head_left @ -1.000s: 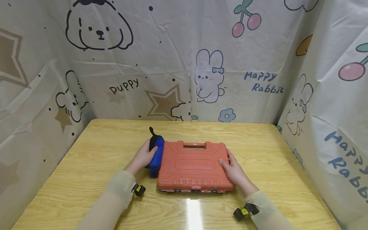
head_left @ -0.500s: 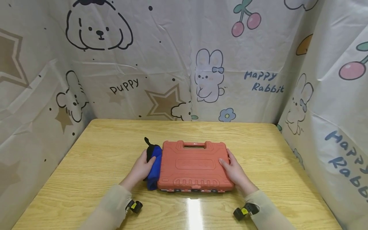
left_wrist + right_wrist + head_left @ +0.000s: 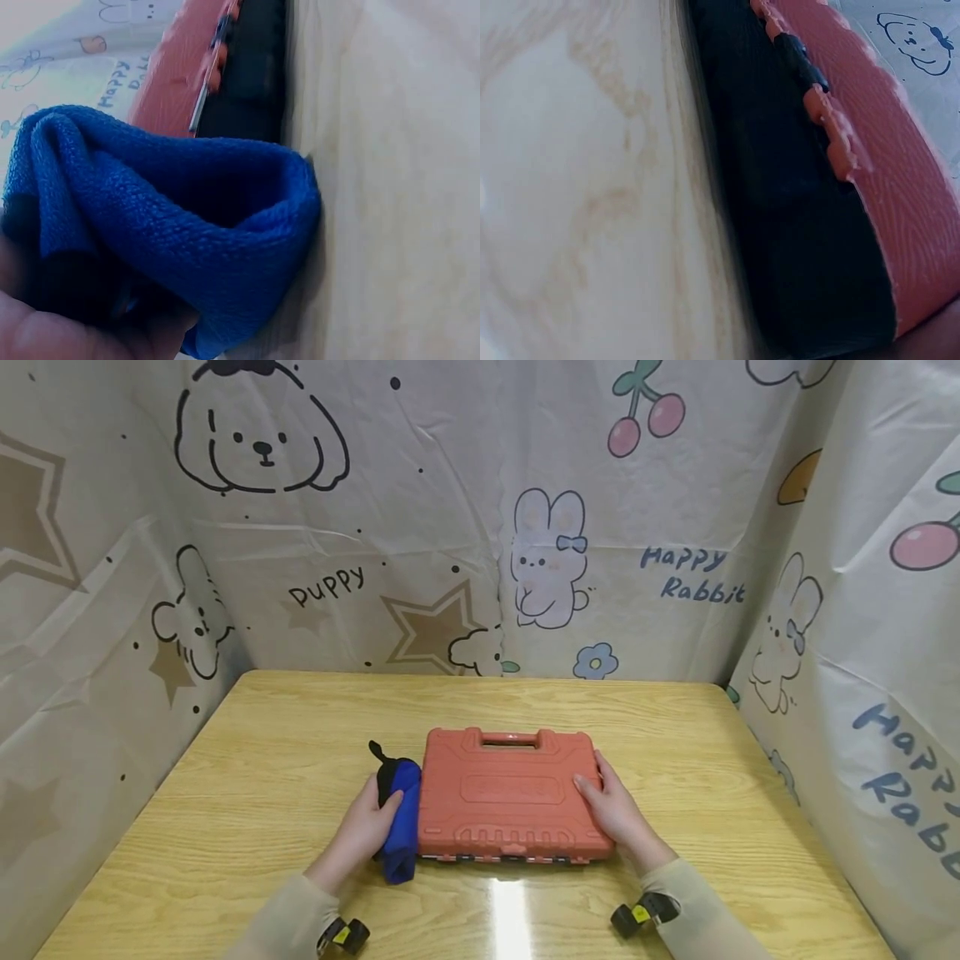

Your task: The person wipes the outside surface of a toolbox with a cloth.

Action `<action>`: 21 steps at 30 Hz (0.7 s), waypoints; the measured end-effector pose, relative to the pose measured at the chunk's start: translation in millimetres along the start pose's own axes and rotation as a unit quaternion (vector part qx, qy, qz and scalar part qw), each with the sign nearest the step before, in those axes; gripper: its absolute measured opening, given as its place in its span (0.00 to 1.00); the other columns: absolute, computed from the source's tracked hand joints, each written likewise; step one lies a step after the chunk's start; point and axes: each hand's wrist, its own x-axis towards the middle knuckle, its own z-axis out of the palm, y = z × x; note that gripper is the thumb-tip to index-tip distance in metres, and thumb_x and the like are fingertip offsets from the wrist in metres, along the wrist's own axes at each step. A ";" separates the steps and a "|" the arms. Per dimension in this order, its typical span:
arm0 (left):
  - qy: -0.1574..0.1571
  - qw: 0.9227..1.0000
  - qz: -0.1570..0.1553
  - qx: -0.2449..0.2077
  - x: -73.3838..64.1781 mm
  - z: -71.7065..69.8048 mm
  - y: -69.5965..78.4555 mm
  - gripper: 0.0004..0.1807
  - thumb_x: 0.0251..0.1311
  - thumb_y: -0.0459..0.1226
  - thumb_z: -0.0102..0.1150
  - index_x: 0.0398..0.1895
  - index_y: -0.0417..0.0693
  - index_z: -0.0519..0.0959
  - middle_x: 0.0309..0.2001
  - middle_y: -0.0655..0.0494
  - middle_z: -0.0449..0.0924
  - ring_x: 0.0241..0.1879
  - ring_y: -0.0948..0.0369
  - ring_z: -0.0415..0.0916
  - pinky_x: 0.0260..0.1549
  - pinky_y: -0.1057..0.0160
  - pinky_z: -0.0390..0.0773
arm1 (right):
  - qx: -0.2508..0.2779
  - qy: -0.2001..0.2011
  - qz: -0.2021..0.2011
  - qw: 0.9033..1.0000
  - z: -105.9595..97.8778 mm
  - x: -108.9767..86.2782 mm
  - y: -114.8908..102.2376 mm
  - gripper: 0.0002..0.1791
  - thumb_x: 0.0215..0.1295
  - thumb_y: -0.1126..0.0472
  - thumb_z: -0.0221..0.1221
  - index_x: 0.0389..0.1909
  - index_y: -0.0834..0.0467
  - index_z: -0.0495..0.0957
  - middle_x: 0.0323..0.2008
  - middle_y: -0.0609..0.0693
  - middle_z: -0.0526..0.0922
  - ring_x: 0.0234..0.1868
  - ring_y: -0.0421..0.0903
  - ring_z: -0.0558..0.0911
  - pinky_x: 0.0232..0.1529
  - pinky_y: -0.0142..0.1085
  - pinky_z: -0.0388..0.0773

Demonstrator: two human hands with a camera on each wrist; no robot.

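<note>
A red plastic tool case (image 3: 515, 818) with a cut-out handle lies flat on the table, handle away from me. My left hand (image 3: 366, 827) holds a folded blue cloth (image 3: 406, 827) with black edging and a black loop, thumb on top, against the left side of the case. In the left wrist view the fuzzy blue cloth (image 3: 165, 195) makes an open fold beside the case's black lower half. On the right side my right hand (image 3: 617, 806) grips the case, thumb over its lid; the fingers beneath are mostly hidden. Black base and red hinge parts of the case (image 3: 795, 187) show in the right wrist view.
The light wood-grain table (image 3: 300, 718) extends around the case to a cartoon-printed curtain (image 3: 420, 527) at the back and both sides. Small black cameras (image 3: 345, 935) are strapped to both wrists.
My left hand has drawn the blue cloth toward me along the case's left side, from near its far corner to its near corner. Right hand and case stay in place.
</note>
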 end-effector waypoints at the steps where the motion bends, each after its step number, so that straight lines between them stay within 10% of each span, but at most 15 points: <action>1: 0.001 1.000 -0.002 -0.004 -1.8 0.7 -0.5 0.25 0.79 0.34 0.46 0.73 0.33 0.60 0.70 0.27 0.67 0.71 0.34 0.64 0.70 0.37 0.64 | 0.000 0.001 0.000 1.000 0.0 -0.2 0.0 0.41 0.82 0.54 0.50 0.84 0.60 0.38 0.80 0.69 0.51 0.78 0.65 0.57 0.76 0.60 0.57; 21: 0.000 1.000 -0.005 0.022 -28.0 1.3 6.5 0.23 0.78 0.35 0.47 0.71 0.34 0.63 0.68 0.29 0.70 0.70 0.36 0.67 0.68 0.37 0.67 | -0.010 0.004 -0.001 1.000 -0.4 1.8 2.9 0.41 0.82 0.53 0.50 0.84 0.59 0.39 0.80 0.68 0.50 0.79 0.65 0.55 0.77 0.61 0.54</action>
